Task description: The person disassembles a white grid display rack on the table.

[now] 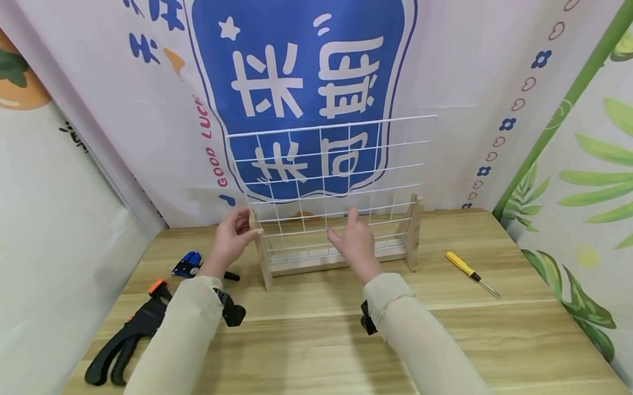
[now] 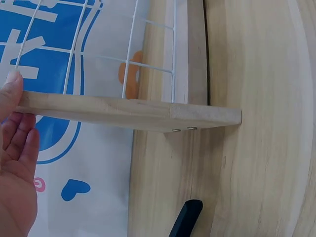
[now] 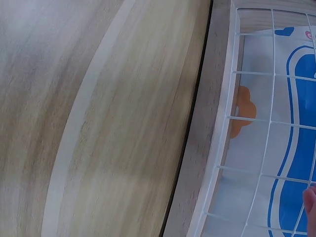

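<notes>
A white wire grid [image 1: 323, 176] stands upright in a wooden stand [image 1: 308, 268] near the back of the table. My left hand [image 1: 231, 241] pinches the upper end of the stand's left side piece [image 2: 123, 111], thumb on one face and fingers on the other. Two small metal fastener heads [image 2: 191, 128] show low on that piece. My right hand [image 1: 357, 242] is at the lower middle of the grid, its thumb and index finger spread apart. Only a fingertip [image 3: 310, 202] of it shows in the right wrist view, and whether it touches the wires is unclear.
On the left lie a black and orange clamp [image 1: 143, 322] and a blue-handled tool [image 1: 188, 264], partly behind my left arm. A yellow screwdriver [image 1: 461, 265] lies on the right. Behind the table [image 1: 311, 349] hangs a printed cloth [image 1: 458, 70].
</notes>
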`<state>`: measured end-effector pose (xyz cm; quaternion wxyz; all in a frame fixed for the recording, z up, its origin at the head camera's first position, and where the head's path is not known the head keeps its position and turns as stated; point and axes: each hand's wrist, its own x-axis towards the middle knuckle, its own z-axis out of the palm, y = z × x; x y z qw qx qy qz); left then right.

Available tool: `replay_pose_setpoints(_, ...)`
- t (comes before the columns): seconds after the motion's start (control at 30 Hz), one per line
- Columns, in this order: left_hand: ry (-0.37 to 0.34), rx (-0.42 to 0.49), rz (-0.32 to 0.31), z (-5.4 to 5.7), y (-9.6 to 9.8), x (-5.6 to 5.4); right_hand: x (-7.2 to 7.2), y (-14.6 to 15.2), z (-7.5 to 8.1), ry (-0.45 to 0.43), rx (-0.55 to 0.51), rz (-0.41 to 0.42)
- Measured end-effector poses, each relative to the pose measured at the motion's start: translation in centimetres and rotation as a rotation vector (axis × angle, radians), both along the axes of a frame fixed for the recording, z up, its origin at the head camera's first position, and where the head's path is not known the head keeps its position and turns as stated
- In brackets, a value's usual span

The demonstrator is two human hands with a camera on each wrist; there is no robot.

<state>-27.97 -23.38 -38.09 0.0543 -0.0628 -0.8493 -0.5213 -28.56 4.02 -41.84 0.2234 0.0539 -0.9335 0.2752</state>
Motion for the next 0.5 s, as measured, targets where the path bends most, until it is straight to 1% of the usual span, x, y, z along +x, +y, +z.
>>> replay_pose_setpoints(0.1,0.011,-0.008,-0.007,-0.1,-0.1,0.4,0.0,0.0,-0.2,0.029,-0.001,-0.011)
replay_pose_setpoints(0.27,0.004,-0.060,0.004,-0.2,-0.2,1.3,0.2,-0.1,-0.5,0.091,-0.014,-0.023)
replay_pose_setpoints(0.37,-0.002,-0.067,0.001,-0.3,-0.2,1.8,0.4,-0.1,-0.7,0.098,-0.042,-0.031)
replay_pose_setpoints(0.5,0.009,-0.049,-0.015,-0.4,-0.3,2.3,0.7,-0.2,-0.9,0.091,-0.074,-0.029)
